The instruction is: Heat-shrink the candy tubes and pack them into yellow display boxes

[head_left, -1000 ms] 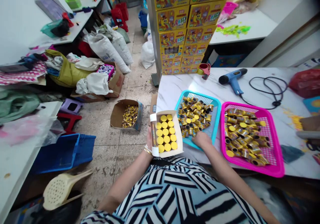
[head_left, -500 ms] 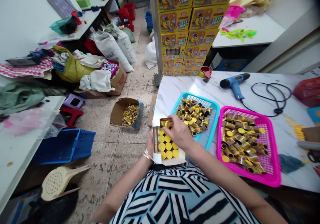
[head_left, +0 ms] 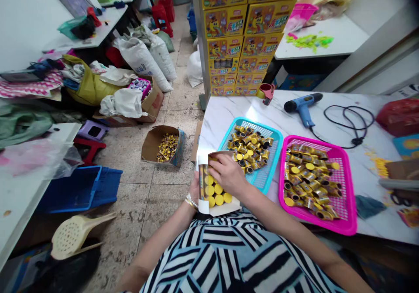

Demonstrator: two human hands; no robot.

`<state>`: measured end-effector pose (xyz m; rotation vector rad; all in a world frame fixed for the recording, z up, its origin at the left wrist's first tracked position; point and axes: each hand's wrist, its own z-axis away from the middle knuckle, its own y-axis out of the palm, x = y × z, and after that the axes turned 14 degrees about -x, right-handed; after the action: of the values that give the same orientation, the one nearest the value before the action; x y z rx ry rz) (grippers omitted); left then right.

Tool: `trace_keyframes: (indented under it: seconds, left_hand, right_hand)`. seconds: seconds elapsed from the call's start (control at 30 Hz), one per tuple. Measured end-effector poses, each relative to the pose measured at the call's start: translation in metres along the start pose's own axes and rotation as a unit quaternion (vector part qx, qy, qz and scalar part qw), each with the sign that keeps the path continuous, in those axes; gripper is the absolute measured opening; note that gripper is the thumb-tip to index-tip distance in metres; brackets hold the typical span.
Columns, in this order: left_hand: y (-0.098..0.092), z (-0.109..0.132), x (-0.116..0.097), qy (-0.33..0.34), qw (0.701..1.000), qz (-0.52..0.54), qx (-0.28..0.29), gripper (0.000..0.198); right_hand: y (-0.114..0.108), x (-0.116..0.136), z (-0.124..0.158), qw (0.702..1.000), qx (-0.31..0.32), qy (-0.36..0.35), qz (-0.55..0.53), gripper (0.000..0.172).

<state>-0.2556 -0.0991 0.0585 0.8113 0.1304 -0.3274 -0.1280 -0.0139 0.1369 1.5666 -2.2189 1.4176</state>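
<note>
An open-topped carton (head_left: 202, 206) with white flaps sits at my waist by the table's near edge. Rows of small yellow-capped tubs (head_left: 218, 198) stand upright inside it. My left hand (head_left: 194, 189) grips the carton from its left side, fingers partly hidden behind it. Over the carton's far end bends my right hand (head_left: 228, 174), its fingers close together and touching the tubs; whatever lies under the fingertips is hidden. Just beyond, a turquoise basket (head_left: 278, 146) holds many loose gold-and-yellow tubs. More of them fill a pink basket (head_left: 351, 197) to the right.
On the marbled table (head_left: 225, 105) lie a blue heat gun (head_left: 304, 109) with its black cord and a red tape dispenser (head_left: 267, 93). Stacked yellow boxes (head_left: 225, 22) rise behind. A floor carton (head_left: 149, 146) of tubs, a blue crate (head_left: 75, 192) and a cream stool (head_left: 72, 236) are left.
My right hand has shifted slightly left and flattened over the carton's far end, covering more tubs. The left hand keeps its grip on the carton. The whole view has drifted slightly.
</note>
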Motion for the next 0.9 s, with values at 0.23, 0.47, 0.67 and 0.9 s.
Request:
trace_keyframes:
  seconds: [0.23,0.47,0.67,0.9]
  left_hand:
    - [-0.022,-0.001,-0.012,-0.076,0.992,-0.032,0.1,0.091]
    - [-0.027,-0.017,0.005,-0.058,0.993,-0.079,0.07,0.088]
    - [-0.026,-0.013,0.007,-0.041,0.995,-0.075,0.047,0.083]
    - [-0.029,-0.006,0.008,-0.044,0.994,-0.088,0.047,0.089]
  right_hand:
    - [-0.038,-0.094,0.052,0.922,0.145,0.273,0.234,0.028]
    - [-0.001,-0.132,0.098,0.847,0.332,0.313,0.272,0.034]
    - [0.007,-0.127,0.104,0.856,0.358,0.279,0.248,0.03]
    - [0.003,-0.131,0.107,0.849,0.384,0.262,0.251,0.03]
